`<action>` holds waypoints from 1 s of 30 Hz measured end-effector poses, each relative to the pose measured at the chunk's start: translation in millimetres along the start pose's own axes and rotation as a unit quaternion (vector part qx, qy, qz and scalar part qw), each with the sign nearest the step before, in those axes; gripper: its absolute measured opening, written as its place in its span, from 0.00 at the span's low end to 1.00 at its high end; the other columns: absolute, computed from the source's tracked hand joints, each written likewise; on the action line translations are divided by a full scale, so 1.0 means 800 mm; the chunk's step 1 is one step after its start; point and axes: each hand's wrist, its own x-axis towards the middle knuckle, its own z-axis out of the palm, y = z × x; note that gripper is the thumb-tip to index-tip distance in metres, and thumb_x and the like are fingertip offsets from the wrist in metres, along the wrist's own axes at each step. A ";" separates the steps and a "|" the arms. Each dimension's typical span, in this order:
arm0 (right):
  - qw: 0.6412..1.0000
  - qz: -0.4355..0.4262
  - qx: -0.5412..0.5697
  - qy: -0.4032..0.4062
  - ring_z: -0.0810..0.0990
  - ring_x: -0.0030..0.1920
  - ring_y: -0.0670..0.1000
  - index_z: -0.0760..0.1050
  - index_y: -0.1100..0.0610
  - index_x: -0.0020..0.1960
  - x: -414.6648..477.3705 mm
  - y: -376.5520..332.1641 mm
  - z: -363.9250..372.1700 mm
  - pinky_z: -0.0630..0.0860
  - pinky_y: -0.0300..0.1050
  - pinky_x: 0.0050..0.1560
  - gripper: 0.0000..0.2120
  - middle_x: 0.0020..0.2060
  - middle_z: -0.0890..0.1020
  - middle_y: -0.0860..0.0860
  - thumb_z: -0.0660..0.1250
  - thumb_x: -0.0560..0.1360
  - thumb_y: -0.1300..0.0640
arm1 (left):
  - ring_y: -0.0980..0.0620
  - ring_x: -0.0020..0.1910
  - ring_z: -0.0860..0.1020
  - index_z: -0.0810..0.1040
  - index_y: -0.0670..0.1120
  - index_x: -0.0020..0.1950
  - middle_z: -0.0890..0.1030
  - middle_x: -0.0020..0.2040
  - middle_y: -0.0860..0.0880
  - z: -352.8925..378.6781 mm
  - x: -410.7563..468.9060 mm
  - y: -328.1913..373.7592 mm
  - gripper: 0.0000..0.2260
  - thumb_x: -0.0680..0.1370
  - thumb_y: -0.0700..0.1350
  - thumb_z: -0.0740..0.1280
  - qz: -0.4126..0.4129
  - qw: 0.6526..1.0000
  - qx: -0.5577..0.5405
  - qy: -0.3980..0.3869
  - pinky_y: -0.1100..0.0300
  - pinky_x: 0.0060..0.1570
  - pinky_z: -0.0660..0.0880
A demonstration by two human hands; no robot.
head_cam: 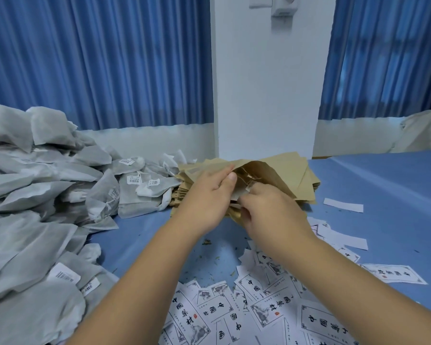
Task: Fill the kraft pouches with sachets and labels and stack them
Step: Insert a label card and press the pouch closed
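Atop the pouch stack (307, 188), the left hand (207, 195) pinched open the mouth of the kraft pouch (266, 170) while the right hand (271, 212), close beside, gripped what looked like a sachet (240, 194), best slid in flat.

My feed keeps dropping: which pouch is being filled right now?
Look below the white pillar, where a stack of brown pouches lies on the blue table. The pouch being filled sits on top. Unlike the flat ones beneath, its mouth gapes open, pinched by the left hand with the right hand at the opening.
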 end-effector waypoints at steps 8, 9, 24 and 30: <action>0.991 0.051 -0.033 -0.121 0.74 0.38 0.54 0.77 0.53 0.52 0.036 -0.003 0.022 0.67 0.43 0.34 0.08 0.40 0.78 0.51 0.63 0.75 0.61 | 0.49 0.67 0.71 0.74 0.51 0.69 0.76 0.65 0.47 -0.001 0.001 0.003 0.18 0.83 0.51 0.52 -0.019 0.999 0.034 0.011 0.49 0.68 0.66; 0.989 0.054 -0.020 -0.134 0.75 0.38 0.54 0.76 0.54 0.51 0.040 -0.003 0.021 0.68 0.42 0.35 0.07 0.40 0.78 0.52 0.62 0.75 0.60 | 0.46 0.65 0.72 0.75 0.48 0.66 0.76 0.63 0.44 -0.001 0.000 0.004 0.18 0.83 0.51 0.52 -0.021 0.999 0.036 0.015 0.48 0.67 0.67; 0.994 -0.008 0.065 -0.090 0.73 0.45 0.53 0.79 0.54 0.48 0.037 0.001 0.000 0.71 0.46 0.44 0.11 0.39 0.73 0.49 0.60 0.74 0.64 | 0.53 0.37 0.69 0.67 0.48 0.34 0.70 0.33 0.54 -0.005 0.001 0.004 0.17 0.83 0.46 0.54 0.000 0.992 -0.003 0.125 0.56 0.38 0.64; 0.995 -0.038 0.027 -0.087 0.76 0.55 0.53 0.78 0.49 0.60 0.039 0.008 -0.010 0.75 0.49 0.50 0.22 0.55 0.78 0.48 0.61 0.73 0.67 | 0.56 0.36 0.73 0.72 0.49 0.37 0.75 0.33 0.54 -0.003 -0.001 0.004 0.16 0.83 0.50 0.54 -0.012 0.991 0.005 0.135 0.57 0.39 0.69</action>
